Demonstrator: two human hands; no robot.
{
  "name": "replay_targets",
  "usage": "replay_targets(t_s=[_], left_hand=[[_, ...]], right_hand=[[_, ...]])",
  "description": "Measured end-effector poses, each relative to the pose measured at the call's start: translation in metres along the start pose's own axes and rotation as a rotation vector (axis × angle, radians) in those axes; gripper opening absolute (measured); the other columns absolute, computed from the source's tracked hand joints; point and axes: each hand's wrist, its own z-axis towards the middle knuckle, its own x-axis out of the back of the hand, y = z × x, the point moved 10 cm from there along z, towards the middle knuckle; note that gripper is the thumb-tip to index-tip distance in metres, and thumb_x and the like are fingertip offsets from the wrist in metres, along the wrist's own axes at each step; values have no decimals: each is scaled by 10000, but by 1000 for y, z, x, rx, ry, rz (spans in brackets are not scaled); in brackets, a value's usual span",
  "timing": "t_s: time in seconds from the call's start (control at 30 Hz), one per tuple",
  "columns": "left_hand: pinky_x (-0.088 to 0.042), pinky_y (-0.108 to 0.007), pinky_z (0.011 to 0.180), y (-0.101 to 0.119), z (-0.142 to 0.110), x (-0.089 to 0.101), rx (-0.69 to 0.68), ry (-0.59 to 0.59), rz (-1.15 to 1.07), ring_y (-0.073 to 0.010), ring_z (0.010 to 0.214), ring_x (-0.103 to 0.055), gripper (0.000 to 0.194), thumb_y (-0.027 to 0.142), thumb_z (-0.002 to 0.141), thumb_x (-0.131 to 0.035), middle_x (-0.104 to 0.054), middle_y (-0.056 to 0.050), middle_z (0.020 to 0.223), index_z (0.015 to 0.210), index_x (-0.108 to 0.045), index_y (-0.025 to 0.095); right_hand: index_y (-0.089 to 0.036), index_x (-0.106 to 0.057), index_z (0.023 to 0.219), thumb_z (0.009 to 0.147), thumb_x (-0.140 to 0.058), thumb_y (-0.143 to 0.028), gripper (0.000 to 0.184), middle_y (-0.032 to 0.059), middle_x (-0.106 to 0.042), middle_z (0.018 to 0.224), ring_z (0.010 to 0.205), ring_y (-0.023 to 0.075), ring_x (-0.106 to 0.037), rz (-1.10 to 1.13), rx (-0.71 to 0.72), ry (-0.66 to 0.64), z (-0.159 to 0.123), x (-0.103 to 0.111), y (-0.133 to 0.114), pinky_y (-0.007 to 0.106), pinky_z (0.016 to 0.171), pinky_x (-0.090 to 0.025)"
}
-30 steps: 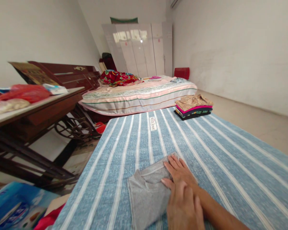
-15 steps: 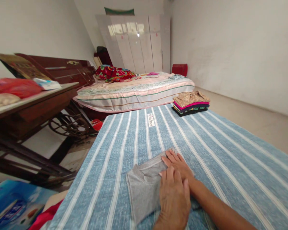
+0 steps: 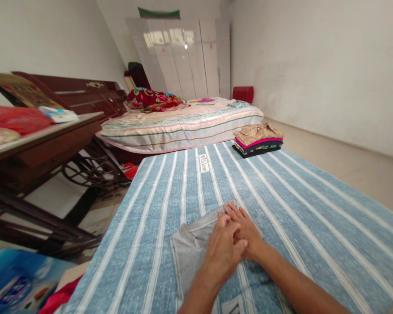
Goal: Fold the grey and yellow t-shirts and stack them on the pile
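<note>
A folded stack (image 3: 258, 140) stands finished; the grey garment (image 3: 187, 255) looks partly folded. The right hand (image 3: 248, 230) spreads its fingers; the left hand (image 3: 221, 244) curls (grip unclear).

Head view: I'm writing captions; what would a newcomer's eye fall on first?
Probably the hands, together over the grey garment, at the picture's lower middle. Then the folded stack at the far right corner of the striped sheet, and the red bedding on the far bed.
</note>
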Motion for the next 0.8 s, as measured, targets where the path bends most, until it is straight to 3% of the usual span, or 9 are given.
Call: replay_targets(t_s=[0.1, 0.27, 0.4, 0.5, 0.8], left_hand=[[-438, -258, 693, -2, 5, 0, -78, -43, -89, -130, 773, -513, 136, 80, 640, -508, -505, -11, 917, 712, -560, 184], [-425, -262, 733, -3, 10, -4, -132, -82, -97, -144, 827, -506, 269, -10, 572, -422, -508, -17, 878, 699, -565, 179], [-432, -279, 731, 0, 11, -9, -108, -158, -121, -161, 848, -498, 194, 123, 634, -581, -483, -30, 987, 818, -577, 184], [-433, -284, 705, -3, 13, -10, -61, -189, -131, -168, 840, -493, 267, 210, 595, -680, -461, -27, 988, 834, -564, 184], [-400, -284, 667, 0, 31, -9, -169, -198, -55, -149, 753, -482, 185, 28, 579, -491, -444, -1, 809, 684, -538, 172]], right_hand=[[-178, -319, 1419, 879, -406, -297, 560, 93, -139, 1519, 1394, 265, -58, 6, 5, 1, -3, 2, -3, 477, 1111, -119], [-175, -329, 1414, 862, -444, -328, 584, 104, -155, 1515, 1392, 270, -80, -10, 5, 26, -3, 3, -2, 469, 1111, -124], [-163, -368, 1392, 911, -372, -325, 508, 109, -198, 1506, 1391, 266, -93, -41, 5, 50, 1, 3, 0, 470, 1103, -153], [-168, -400, 1372, 930, -331, -308, 469, 101, -225, 1500, 1388, 258, -115, -49, -16, 49, 3, 4, 3, 468, 1099, -171], [-165, -327, 1404, 860, -426, -435, 616, 129, -242, 1490, 1377, 285, -153, 1, -7, 71, -2, 17, 1, 481, 1095, -168]])
